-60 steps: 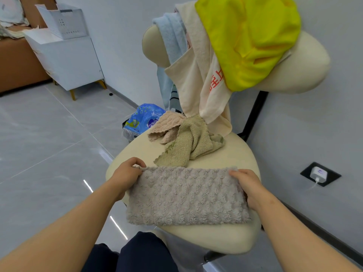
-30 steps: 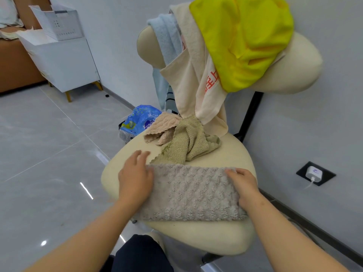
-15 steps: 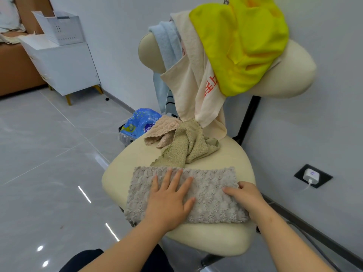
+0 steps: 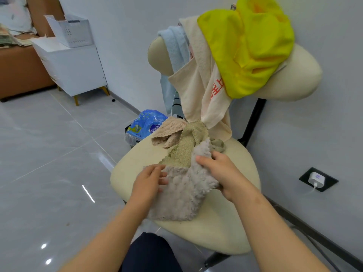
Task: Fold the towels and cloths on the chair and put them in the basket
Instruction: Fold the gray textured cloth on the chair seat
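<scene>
A fluffy grey cloth (image 4: 182,195) lies on the cream chair seat (image 4: 225,228). My right hand (image 4: 218,171) grips its right end and has lifted it up and over toward the left. My left hand (image 4: 149,181) presses flat on the cloth's left part with straight fingers. Behind them lie an olive cloth (image 4: 186,148) and a pink-beige cloth (image 4: 169,130). Over the chair back hang a yellow cloth (image 4: 249,46), a cream towel (image 4: 202,85) with red print and a light blue towel (image 4: 174,54). A white basket (image 4: 72,30) stands on a white cabinet far left.
The white cabinet (image 4: 72,69) stands against the wall beside a brown sofa (image 4: 17,69). A blue plastic pack (image 4: 147,122) sits on the floor behind the chair. A wall socket with a white charger (image 4: 316,178) is at the right. Glossy grey floor tiles (image 4: 49,163) spread left.
My right hand has taken hold of the grey cloth's right end and raised it leftward, bunching the cloth. My left hand slid left and stays pressed on the cloth.
</scene>
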Motion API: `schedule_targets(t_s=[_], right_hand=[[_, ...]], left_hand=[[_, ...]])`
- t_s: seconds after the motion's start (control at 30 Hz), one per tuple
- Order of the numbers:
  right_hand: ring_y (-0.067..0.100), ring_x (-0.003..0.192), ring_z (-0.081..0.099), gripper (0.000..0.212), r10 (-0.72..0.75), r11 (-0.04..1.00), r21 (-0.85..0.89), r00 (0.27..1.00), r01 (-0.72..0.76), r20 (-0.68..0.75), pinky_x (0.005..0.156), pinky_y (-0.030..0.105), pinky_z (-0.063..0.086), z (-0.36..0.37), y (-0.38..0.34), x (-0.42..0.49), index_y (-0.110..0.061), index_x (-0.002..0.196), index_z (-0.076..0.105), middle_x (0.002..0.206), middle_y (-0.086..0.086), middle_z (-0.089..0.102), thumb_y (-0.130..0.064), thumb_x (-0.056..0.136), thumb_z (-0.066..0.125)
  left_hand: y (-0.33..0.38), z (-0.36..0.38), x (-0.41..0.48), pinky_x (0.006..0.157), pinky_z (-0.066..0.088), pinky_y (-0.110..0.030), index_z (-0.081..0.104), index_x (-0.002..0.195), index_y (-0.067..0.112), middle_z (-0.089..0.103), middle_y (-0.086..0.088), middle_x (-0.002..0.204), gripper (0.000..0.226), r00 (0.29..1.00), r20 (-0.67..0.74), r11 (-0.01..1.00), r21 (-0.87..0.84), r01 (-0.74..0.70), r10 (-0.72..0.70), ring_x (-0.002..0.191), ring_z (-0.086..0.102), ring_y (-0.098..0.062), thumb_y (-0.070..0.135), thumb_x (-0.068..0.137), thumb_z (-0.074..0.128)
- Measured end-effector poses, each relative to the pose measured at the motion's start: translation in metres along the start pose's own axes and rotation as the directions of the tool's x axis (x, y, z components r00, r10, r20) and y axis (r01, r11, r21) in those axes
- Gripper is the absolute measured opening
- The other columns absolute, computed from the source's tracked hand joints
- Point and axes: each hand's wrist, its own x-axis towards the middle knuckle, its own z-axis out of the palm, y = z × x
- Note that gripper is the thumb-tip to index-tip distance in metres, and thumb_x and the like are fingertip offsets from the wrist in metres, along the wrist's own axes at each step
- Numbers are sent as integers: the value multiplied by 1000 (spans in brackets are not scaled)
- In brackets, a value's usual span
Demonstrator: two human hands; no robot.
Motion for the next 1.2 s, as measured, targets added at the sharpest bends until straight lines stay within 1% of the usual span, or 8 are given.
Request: schedule_targets(t_s=[0.1,0.23,0.4,0.63,0.77,0.9,1.03,1.2], right_hand=[[12,58,55,13,10,995,-104,988,6,153,48,22,45,34,-2,-2,-17,83,55,75,2,60,-25,93,55],[10,49,48,25,52,982,-188,976,-12,210,44,20,31,49,7,0,-18,87,56,74,-1,62,-39,96,45],[9,43,40,16,59,966,-252,998,-48,38,40,18,26,40,24,1,-14,86,56,68,-1,59,-26,95,50],[8,45,43,15,28,946,-325,999,-15,35,36,13,30,39,40,4,-16,82,58,69,-1,61,-24,93,53],[9,56,51,8,5,919,-393,999,8,33,56,23,43,43,48,3,-22,85,59,69,-4,61,-27,91,56],[15,97,55,19,-380,705,-681,916,197,-128,79,29,43,46,50,0,-26,109,58,102,-8,61,-25,93,48],[18,142,21,50,-394,362,-896,913,256,102,110,32,23,61,75,10,-22,144,33,154,-2,27,-38,96,31],[16,147,-7,95,-301,266,-941,945,209,125,117,37,5,63,108,20,-24,151,9,160,-3,-1,-54,64,-17]], left_hand=[[11,-24,-1,58,48,-31,58,100,11,62,-10,83,34,964,86,922,-280,267,-253,67,60,-21,37,101,36],[3,-42,3,82,49,-38,57,102,18,62,-14,97,43,928,150,900,-234,368,-340,89,61,-29,55,94,37],[-9,-42,0,89,52,-39,44,119,44,59,-3,110,42,988,133,989,139,55,-74,99,61,-22,27,87,65],[-16,-46,4,94,44,-32,64,95,34,54,15,107,24,992,58,924,361,-129,116,108,49,-11,12,91,56],[-21,-51,3,80,44,-28,60,110,33,53,10,111,24,976,34,790,583,-192,213,102,55,-15,19,90,57],[-24,-46,-1,99,37,-32,55,128,23,43,4,141,35,873,-35,672,653,-349,487,128,42,-18,27,94,48],[-43,-29,-1,115,15,-39,30,146,24,18,2,157,88,904,247,452,801,-394,350,146,12,-24,59,73,-5],[-63,-28,3,117,-2,-38,3,150,34,-6,14,158,97,950,202,360,890,-279,237,146,-10,-14,62,62,-26]])
